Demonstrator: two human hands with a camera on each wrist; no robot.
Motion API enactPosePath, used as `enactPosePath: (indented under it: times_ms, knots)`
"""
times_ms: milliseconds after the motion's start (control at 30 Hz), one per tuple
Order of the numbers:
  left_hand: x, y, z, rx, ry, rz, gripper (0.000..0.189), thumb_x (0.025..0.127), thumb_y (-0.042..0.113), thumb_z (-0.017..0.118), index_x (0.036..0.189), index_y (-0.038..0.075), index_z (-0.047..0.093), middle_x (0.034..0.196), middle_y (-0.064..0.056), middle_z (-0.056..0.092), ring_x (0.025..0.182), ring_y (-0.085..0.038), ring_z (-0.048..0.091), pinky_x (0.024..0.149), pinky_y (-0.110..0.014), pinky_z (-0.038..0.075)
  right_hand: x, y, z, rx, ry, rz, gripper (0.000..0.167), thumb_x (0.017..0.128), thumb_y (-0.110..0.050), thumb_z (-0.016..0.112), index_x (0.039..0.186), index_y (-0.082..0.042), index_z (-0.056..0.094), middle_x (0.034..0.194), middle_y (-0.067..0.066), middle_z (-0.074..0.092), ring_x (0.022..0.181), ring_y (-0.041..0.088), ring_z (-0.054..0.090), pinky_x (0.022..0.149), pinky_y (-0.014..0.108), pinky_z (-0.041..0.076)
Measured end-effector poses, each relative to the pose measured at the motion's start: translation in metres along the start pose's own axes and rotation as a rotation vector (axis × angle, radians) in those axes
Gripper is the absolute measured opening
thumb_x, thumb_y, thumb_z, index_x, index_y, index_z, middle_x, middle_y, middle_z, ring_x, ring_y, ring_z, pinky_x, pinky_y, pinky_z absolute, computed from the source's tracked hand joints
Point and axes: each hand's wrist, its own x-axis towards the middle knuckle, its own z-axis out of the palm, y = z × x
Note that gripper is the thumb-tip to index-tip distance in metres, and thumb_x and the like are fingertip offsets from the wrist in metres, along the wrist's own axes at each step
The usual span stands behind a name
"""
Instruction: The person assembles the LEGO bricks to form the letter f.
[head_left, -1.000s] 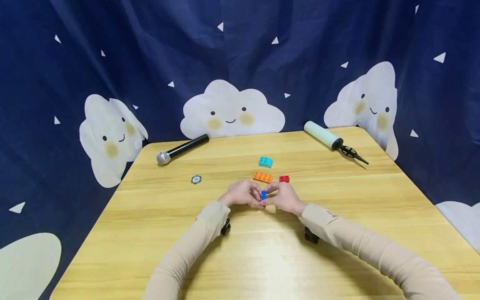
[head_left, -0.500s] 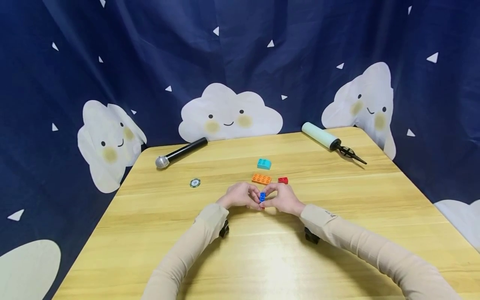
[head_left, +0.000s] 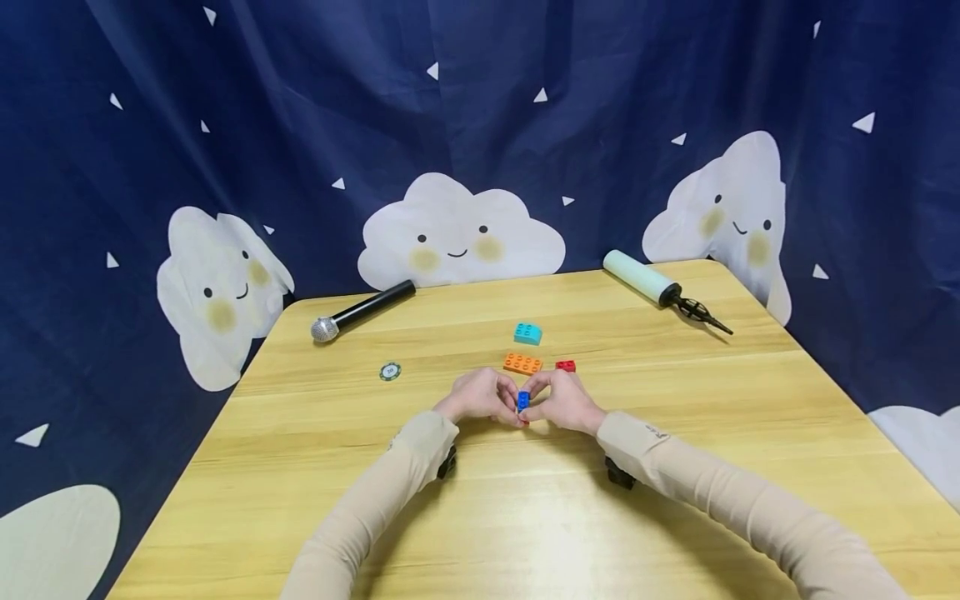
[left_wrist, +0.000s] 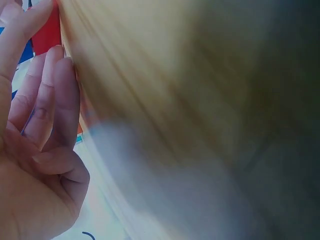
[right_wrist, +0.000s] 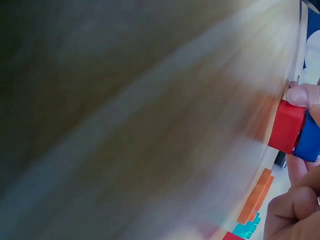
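Observation:
In the head view, a blue toy brick (head_left: 523, 401) stands above a red brick (right_wrist: 287, 126), held between my two hands near the table's middle. The right wrist view shows the two bricks face to face with a narrow dark seam between them. My left hand (head_left: 480, 395) pinches the red brick with thumb and fingertips. From the other side, my right hand (head_left: 564, 402) grips the blue brick between thumb and fingers. Fingers cover much of both bricks. Close to the wood, the red brick's underside faces the table (head_left: 480, 517).
Behind the hands lie an orange brick (head_left: 522, 363), a turquoise brick (head_left: 527, 334) and a small red brick (head_left: 566, 366). A poker chip (head_left: 390, 372) and a microphone (head_left: 363, 312) are at left. At back right lies a hand pump (head_left: 641, 277). A curtain (head_left: 480, 108) hangs behind.
The head view has shifted slightly, so the table and everything on it appear a little lower. Both hands keep their grip on the stacked bricks, with almost no movement relative to the table.

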Motion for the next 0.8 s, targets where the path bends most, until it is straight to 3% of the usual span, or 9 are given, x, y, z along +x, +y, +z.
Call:
enactPosePath:
  times_ms: [33,167,367,500,600,800]
  knots:
    - [0.0002,0.0005,-0.0001,0.010,0.005,0.004,0.024,0.066,0.028,0.087,0.081,0.019,0.070,0.071,0.012,0.068,0.055,-0.002,0.057,0.059,-0.020,0.043,0.0001,0.0006,-0.0001,0.001,0.001,0.001,0.024,0.068,-0.017,0.085,0.087,-0.013,0.071,0.083,-0.002,0.068,0.049,0.013,0.050,0.051,0.025,0.036]
    - [0.0016,-0.0001,0.0004,0.108,0.035,0.016,0.027,0.064,0.037,0.088,0.079,0.025,0.069,0.073,0.015,0.067,0.060,-0.002,0.054,0.069,-0.025,0.036,-0.0001,0.0006,-0.0017,-0.020,0.002,0.010,0.024,0.067,-0.017,0.086,0.085,-0.013,0.072,0.082,-0.003,0.069,0.065,0.012,0.054,0.061,0.025,0.037]
    - [0.0002,-0.0013,0.0020,0.178,0.104,0.019,0.032,0.061,0.044,0.088,0.085,0.032,0.069,0.086,0.021,0.069,0.081,-0.003,0.056,0.075,-0.029,0.036,0.0014,-0.0022,-0.0041,-0.020,-0.022,0.028,0.024,0.064,-0.018,0.088,0.081,-0.013,0.072,0.080,-0.003,0.070,0.045,0.013,0.051,0.048,0.024,0.038]
    - [-0.0024,-0.0017,0.0026,0.136,0.126,0.021,0.035,0.061,0.040,0.088,0.089,0.033,0.068,0.090,0.022,0.069,0.098,-0.003,0.059,0.082,-0.030,0.039,0.0015,-0.0002,-0.0044,-0.019,-0.018,0.024,0.024,0.063,-0.020,0.089,0.080,-0.014,0.073,0.079,-0.005,0.069,0.064,0.011,0.055,0.062,0.026,0.039]
    - [-0.0036,-0.0019,0.0026,0.091,0.126,0.025,0.038,0.060,0.036,0.089,0.091,0.032,0.067,0.090,0.020,0.069,0.099,-0.005,0.060,0.084,-0.032,0.039,0.0015,0.0024,-0.0035,-0.008,-0.009,0.014,0.024,0.063,-0.021,0.089,0.081,-0.015,0.074,0.079,-0.007,0.069,0.081,0.012,0.055,0.073,0.029,0.038]
    - [-0.0021,-0.0033,0.0040,0.096,0.121,0.052,0.041,0.061,0.034,0.089,0.093,0.030,0.063,0.090,0.020,0.068,0.100,-0.006,0.060,0.085,-0.034,0.039,0.0003,0.0044,-0.0007,0.008,-0.014,0.009,0.025,0.065,-0.023,0.087,0.084,-0.016,0.073,0.081,-0.007,0.069,0.095,0.016,0.059,0.086,0.040,0.040]
